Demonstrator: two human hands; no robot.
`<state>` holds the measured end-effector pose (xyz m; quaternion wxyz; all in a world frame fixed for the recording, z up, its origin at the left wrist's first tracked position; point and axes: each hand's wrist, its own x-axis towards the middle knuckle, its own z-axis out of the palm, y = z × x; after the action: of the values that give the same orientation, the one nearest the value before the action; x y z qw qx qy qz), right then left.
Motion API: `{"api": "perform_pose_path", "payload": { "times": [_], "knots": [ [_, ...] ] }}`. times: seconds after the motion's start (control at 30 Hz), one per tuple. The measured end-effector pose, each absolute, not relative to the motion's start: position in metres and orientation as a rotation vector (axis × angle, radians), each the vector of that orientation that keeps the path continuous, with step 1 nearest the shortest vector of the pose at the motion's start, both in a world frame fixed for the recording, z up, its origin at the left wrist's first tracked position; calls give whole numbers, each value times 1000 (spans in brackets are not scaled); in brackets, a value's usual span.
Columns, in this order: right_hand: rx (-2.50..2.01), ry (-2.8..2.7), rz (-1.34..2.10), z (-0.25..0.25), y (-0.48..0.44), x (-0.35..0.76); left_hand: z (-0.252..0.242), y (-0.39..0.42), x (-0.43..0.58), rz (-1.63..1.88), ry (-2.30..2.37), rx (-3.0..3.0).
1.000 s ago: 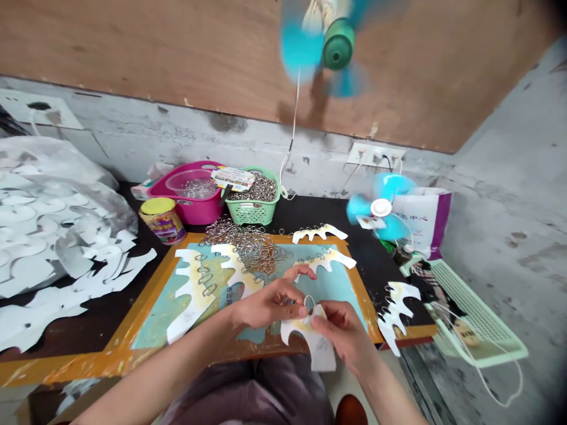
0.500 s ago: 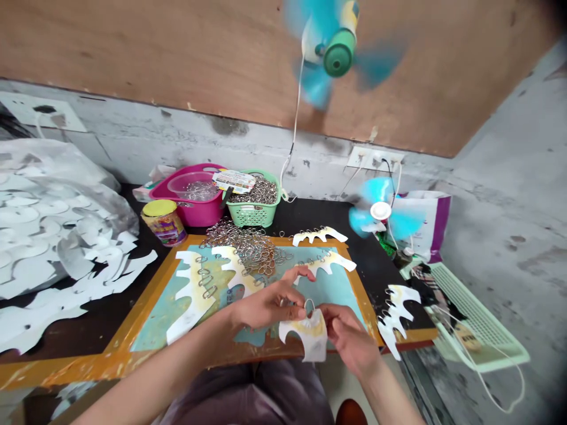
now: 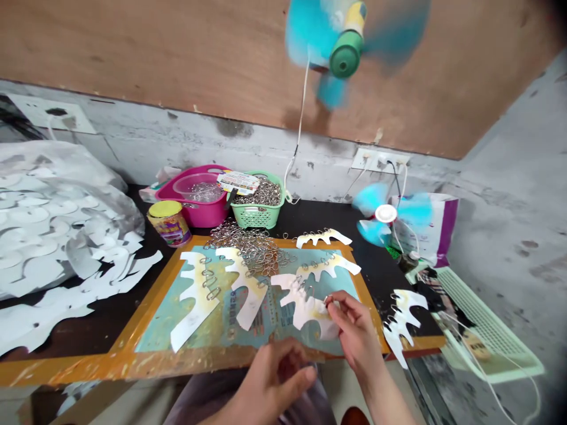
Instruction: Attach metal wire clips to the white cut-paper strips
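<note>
A white paper cutout with a wavy edge (image 3: 305, 306) lies on the painted board (image 3: 153, 348), with small metal rings along its upper edge. My right hand (image 3: 354, 330) is over its right end, finger and thumb pinched on a small metal ring (image 3: 328, 300). My left hand (image 3: 274, 381) hangs lower, past the board's front edge, fingers curled; nothing shows in it, though the fingers could hide something small. Other ringed cutouts (image 3: 199, 295) lie on the board. A heap of linked metal rings (image 3: 248, 248) sits at its back edge.
A large heap of white paper offcuts (image 3: 57, 224) lies at left. Behind the board stand a pink tub (image 3: 195, 212), a green basket of rings (image 3: 257, 203) and a can (image 3: 169, 223). A small blue fan (image 3: 385, 215) stands right, and another (image 3: 345, 53) hangs above.
My left hand has let go of the cutout and dropped toward the board's front edge. The cutout now lies flat on the board under my right hand. The view has shifted slightly.
</note>
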<state>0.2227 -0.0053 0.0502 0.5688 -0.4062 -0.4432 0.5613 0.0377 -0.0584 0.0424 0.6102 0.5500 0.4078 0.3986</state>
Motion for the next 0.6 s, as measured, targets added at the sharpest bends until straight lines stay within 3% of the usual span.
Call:
{"api": "perform_pose_path", "payload": {
  "times": [0.2, 0.33, 0.6],
  "knots": [
    [-947, -908, 1380, 47, -22, 209, 51, -32, 82, 1245, 971, 652],
    [-969, -863, 1335, 47, -29, 205, 53, -28, 85, 1319, 997, 738],
    [-783, -714, 1657, 41, -22, 207, 51, -32, 65, 1223, 890, 1006]
  ]
}}
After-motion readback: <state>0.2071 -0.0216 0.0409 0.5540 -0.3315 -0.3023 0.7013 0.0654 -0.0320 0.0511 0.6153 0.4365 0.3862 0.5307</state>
